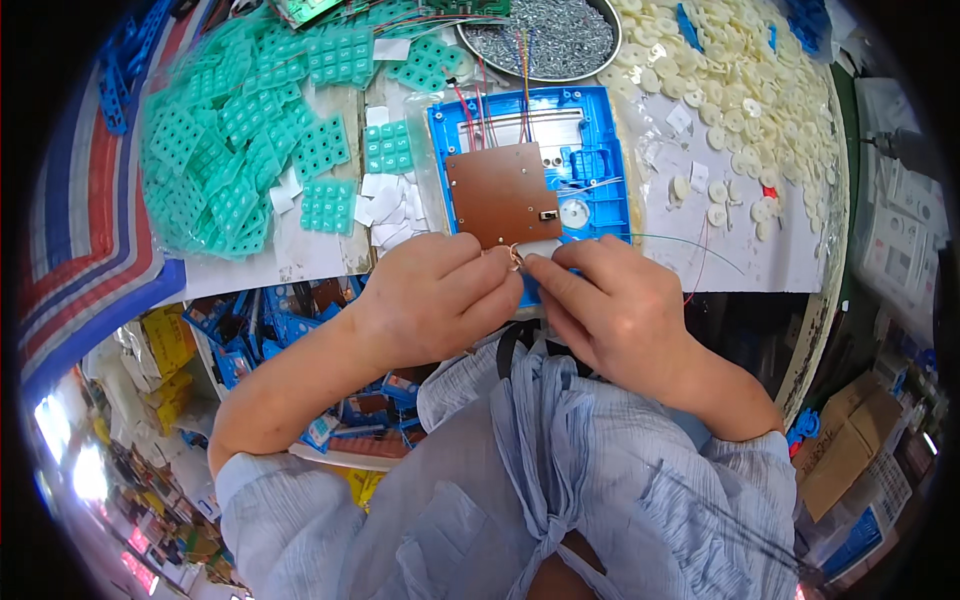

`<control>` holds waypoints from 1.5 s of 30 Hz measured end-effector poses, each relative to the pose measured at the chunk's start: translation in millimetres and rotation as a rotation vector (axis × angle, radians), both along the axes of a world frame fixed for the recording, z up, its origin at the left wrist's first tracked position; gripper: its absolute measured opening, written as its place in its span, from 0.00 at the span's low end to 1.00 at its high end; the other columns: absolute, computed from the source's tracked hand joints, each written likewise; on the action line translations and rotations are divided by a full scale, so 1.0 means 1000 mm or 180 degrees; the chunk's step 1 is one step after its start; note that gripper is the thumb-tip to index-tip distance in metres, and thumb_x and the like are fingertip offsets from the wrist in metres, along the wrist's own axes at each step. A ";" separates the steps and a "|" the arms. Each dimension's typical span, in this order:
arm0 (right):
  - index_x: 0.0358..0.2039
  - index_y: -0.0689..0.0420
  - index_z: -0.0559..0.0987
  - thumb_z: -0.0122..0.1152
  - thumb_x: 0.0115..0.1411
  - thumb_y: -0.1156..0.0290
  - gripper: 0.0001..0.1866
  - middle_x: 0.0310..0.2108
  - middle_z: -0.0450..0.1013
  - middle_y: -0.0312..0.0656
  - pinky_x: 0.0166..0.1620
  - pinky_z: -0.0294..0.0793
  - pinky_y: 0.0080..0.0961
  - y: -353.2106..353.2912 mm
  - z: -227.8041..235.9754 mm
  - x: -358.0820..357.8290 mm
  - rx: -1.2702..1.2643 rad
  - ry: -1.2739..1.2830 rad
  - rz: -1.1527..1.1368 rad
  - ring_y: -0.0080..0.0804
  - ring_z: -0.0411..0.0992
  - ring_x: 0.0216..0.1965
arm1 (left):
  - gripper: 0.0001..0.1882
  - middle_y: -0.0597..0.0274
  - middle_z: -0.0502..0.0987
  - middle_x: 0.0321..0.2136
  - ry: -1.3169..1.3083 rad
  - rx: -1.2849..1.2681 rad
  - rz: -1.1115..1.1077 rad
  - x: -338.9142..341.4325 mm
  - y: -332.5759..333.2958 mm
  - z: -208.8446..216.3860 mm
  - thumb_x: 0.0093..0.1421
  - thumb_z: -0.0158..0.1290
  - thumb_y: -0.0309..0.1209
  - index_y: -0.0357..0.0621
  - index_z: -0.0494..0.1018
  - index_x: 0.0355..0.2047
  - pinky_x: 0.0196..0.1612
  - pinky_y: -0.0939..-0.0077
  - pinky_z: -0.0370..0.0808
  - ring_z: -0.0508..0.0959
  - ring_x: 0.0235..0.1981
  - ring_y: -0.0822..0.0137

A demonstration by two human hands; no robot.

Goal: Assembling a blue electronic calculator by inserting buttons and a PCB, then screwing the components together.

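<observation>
Wht tbl (760, 272) | brn sq. PCB (500, 195) askew over blue case (613, 112) | L hand (435, 295) & R hand (625, 310) pinched on thin wires (515, 256)

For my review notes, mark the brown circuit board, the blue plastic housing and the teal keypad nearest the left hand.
Brown circuit board (498, 192): head view, middle of its brown face.
Blue plastic housing (613, 165): head view, its right side.
Teal keypad (326, 207): head view, middle of its keys.
</observation>
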State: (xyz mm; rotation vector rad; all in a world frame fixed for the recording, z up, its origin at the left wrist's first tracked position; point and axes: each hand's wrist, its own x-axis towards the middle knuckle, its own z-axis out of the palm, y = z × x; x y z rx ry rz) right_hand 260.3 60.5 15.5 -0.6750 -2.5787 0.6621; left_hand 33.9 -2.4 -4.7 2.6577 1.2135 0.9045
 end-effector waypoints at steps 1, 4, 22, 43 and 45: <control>0.43 0.57 0.84 0.70 0.49 0.73 0.18 0.33 0.74 0.34 0.30 0.75 0.28 -0.001 0.000 0.000 0.0002 -0.0010 -0.0012 0.31 0.73 0.32 | 0.15 0.61 0.78 0.37 0.0082 -0.0072 -0.0125 -0.002 0.002 0.001 0.43 0.60 0.28 0.42 0.78 0.34 0.24 0.73 0.73 0.76 0.28 0.67; 0.44 0.58 0.84 0.70 0.49 0.72 0.19 0.33 0.73 0.34 0.30 0.75 0.27 -0.003 0.002 -0.001 0.0020 -0.0074 -0.0025 0.31 0.73 0.33 | 0.14 0.56 0.80 0.40 0.0325 -0.0263 -0.0390 -0.005 0.004 0.007 0.45 0.60 0.27 0.39 0.79 0.35 0.24 0.73 0.73 0.77 0.29 0.65; 0.42 0.61 0.83 0.68 0.52 0.67 0.17 0.35 0.70 0.36 0.31 0.71 0.29 -0.006 0.005 -0.011 0.0096 -0.0566 0.0231 0.32 0.71 0.35 | 0.08 0.63 0.76 0.34 0.0572 -0.0708 -0.0478 -0.012 0.020 0.025 0.47 0.61 0.28 0.44 0.76 0.29 0.29 0.70 0.72 0.75 0.31 0.64; 0.48 0.66 0.79 0.61 0.52 0.72 0.22 0.37 0.69 0.38 0.33 0.69 0.29 -0.010 0.003 -0.005 0.0275 -0.0841 0.0388 0.33 0.70 0.38 | 0.10 0.52 0.73 0.39 -0.3178 -0.1728 0.2012 -0.022 -0.064 0.017 0.51 0.63 0.26 0.38 0.75 0.31 0.42 0.69 0.72 0.76 0.40 0.55; 0.48 0.66 0.79 0.61 0.53 0.72 0.21 0.37 0.69 0.39 0.33 0.70 0.29 -0.011 0.003 -0.006 0.0322 -0.0860 0.0387 0.33 0.70 0.38 | 0.11 0.54 0.75 0.38 -0.1846 -0.1878 0.2112 -0.007 -0.076 0.011 0.50 0.66 0.27 0.40 0.75 0.31 0.44 0.64 0.72 0.77 0.40 0.54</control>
